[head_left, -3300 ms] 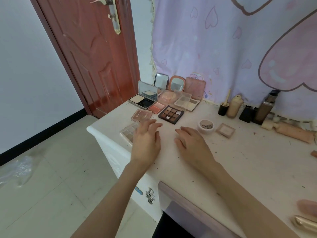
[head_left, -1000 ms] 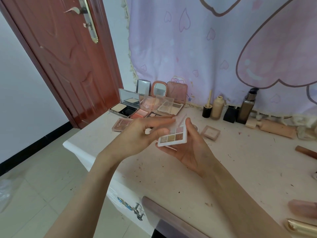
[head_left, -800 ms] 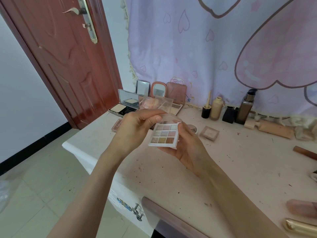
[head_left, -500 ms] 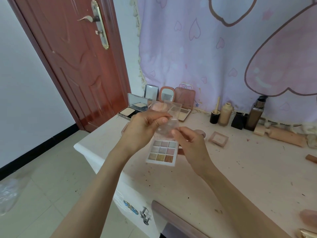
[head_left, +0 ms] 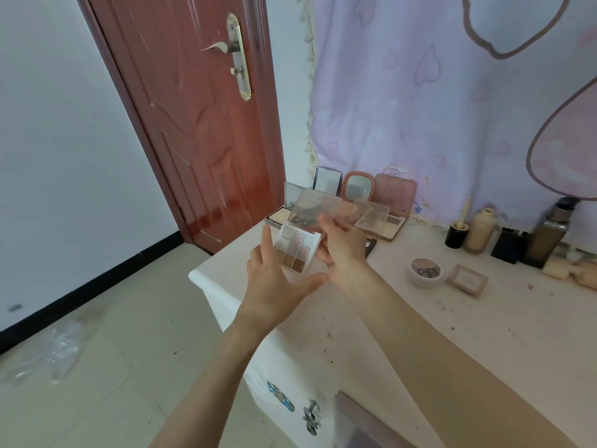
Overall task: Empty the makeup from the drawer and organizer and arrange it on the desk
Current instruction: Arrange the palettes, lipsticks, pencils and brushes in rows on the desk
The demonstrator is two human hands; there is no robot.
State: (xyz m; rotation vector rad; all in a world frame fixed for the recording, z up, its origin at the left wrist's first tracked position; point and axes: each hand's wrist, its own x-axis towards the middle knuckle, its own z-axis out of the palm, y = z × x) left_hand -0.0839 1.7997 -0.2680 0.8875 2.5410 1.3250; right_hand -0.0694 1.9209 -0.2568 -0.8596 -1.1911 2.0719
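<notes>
Eyeshadow palette [head_left: 295, 251] with nine pans is held in the air over the left corner of the table [head_left: 436, 321]. Left hand [head_left: 277, 286] supports its base between thumb and fingers, and right hand [head_left: 342, 244] pinches the clear lid [head_left: 318, 206], lifted open. Farther, a round white jar [head_left: 424, 272] stands on the table, and open compacts [head_left: 358, 192] line the back edge.

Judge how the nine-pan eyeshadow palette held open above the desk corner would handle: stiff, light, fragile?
The eyeshadow palette looks like a thin, stiff plastic case, probably light: the left hand steadies it with spread fingers. Its clear lid, pinched by the right hand, could strain at the hinge. Pressed powders likely crack if dropped.
</notes>
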